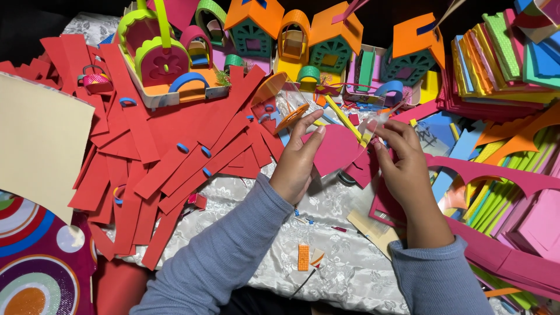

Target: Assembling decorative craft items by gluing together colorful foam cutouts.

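Right now you are holding a clear plastic bag (335, 125) between both hands at the centre of the frame, and a dark pink foam piece (335, 149) is sitting inside or just behind it; which of the two cannot be told. Your left hand (298, 160) is pinching the bag's left side, its fingers (309, 125) closing narrow on the film, while your right hand (405, 169) is gripping the right side near the top with its fingers curling tight around the edge. Judging by what lies around, a good deal is already made: finished foam houses (291, 35) are standing in a row along the top of the frame, and a large heap of red foam strips (163, 151) is spreading over the left half, so plenty of cut material is waiting unused. Stacks of coloured foam sheets (501, 52) are crowding the upper right, and long pink strips (513, 245) are running under your right forearm. Open room is scarce: only the patch of white patterned cloth (344, 262) between your sleeves, on the bench at lower centre, is lying mostly bare, with a small orange scrap (303, 257) on it.
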